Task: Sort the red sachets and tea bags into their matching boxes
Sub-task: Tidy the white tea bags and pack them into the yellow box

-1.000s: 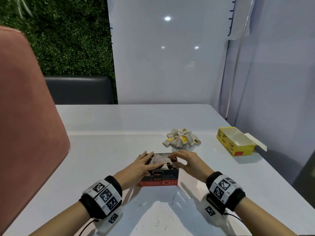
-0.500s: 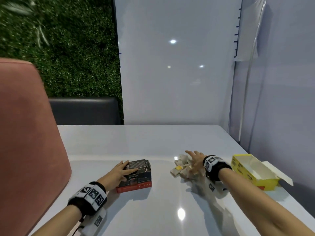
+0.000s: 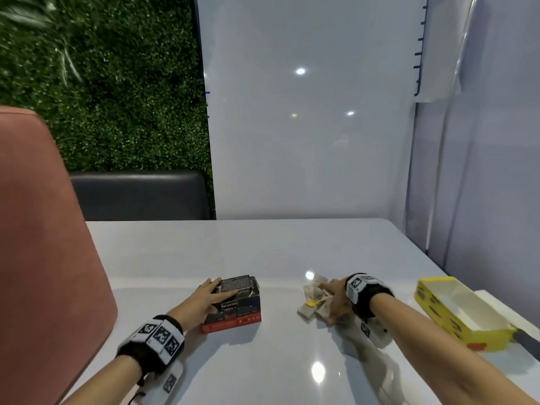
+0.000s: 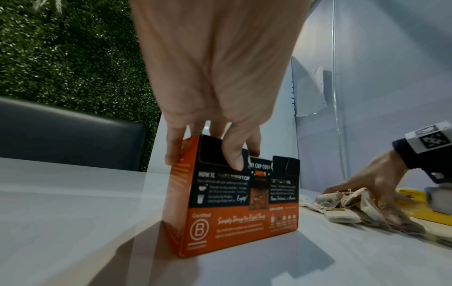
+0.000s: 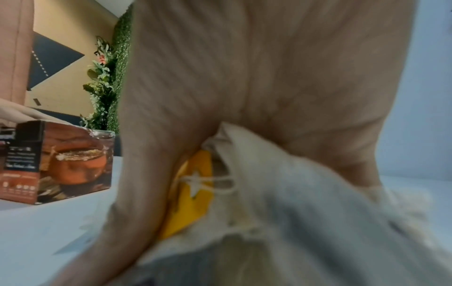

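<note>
Left hand (image 3: 204,299) fingers hooked the red box (image 3: 239,312) rim, steadying it I guess; right hand (image 3: 336,299) fingers lay spread over tea bags (image 3: 308,309).

The right hand (image 5: 269,77) rests on pale tea bags (image 5: 305,203), the red box (image 5: 61,164) standing apart.
</note>
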The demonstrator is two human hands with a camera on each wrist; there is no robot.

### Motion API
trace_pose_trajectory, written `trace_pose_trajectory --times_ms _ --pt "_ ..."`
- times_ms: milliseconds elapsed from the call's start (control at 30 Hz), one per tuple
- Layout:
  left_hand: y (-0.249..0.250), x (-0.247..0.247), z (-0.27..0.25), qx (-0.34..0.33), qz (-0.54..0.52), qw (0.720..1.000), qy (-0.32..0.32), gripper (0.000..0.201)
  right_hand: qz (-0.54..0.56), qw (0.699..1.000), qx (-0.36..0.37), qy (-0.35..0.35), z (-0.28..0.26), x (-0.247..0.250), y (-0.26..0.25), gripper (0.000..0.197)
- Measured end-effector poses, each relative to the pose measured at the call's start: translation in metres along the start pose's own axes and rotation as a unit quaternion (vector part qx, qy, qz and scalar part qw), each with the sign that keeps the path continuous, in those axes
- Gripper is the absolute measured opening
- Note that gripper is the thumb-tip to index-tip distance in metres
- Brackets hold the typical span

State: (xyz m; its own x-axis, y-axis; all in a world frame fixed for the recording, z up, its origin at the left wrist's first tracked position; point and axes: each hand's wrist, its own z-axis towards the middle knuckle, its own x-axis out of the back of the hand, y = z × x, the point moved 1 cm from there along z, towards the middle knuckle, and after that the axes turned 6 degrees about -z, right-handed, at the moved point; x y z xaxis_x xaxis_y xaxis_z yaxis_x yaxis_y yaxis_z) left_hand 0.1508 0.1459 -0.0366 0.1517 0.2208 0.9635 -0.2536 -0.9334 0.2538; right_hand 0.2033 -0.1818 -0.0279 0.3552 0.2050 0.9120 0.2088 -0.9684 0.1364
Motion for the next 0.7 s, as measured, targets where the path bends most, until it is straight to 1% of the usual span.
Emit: trace_pose_trajectory --times_ms 100,233,333,400,467,533,600,633,667,700 --pt "-0.003 0.003 0.0 0.014 -0.016 1.0 -0.007 0.065 0.028 1.0 0.0 0.001 -0.016 -0.01 0.002 0.112" --pt "-0.003 0.002 -0.003 0.034 -0.037 0.999 -0.006 0.074 0.066 0.998 -0.001 -0.005 -0.05 -0.027 0.001 0.111" --pt "0.021 0.005 -0.009 0.059 -0.02 0.998 0.028 0.07 0.085 0.996 -0.01 -0.009 -0.08 -0.042 -0.011 0.107" --pt "0.042 0.008 -0.013 0.037 -0.013 0.997 0.061 0.073 0.091 0.996 -0.016 0.002 -0.095 -0.052 -0.025 0.103" --pt "0.064 0.008 -0.02 -0.001 -0.011 0.998 0.065 0.077 0.1 0.995 -0.022 0.017 -0.107 -0.059 -0.043 0.097" --pt "0.083 0.005 -0.032 -0.028 -0.017 0.999 0.035 0.083 0.106 0.993 -0.023 0.051 -0.117 -0.066 -0.063 0.082" --pt "0.1 0.0 -0.047 -0.039 -0.042 0.998 -0.012 0.091 0.11 0.991 -0.013 0.08 -0.128 -0.07 -0.084 0.066" --pt "0.107 -0.002 -0.056 -0.041 -0.053 0.997 -0.042 0.097 0.106 0.99 -0.007 0.091 -0.131 -0.071 -0.095 0.061" --pt "0.111 -0.006 -0.064 -0.044 -0.057 0.995 -0.075 0.105 0.097 0.991 0.0 0.094 -0.133 -0.073 -0.106 0.06" --pt "0.114 -0.011 -0.072 -0.049 -0.055 0.991 -0.11 0.117 0.089 0.992 0.003 0.091 -0.135 -0.073 -0.118 0.066"
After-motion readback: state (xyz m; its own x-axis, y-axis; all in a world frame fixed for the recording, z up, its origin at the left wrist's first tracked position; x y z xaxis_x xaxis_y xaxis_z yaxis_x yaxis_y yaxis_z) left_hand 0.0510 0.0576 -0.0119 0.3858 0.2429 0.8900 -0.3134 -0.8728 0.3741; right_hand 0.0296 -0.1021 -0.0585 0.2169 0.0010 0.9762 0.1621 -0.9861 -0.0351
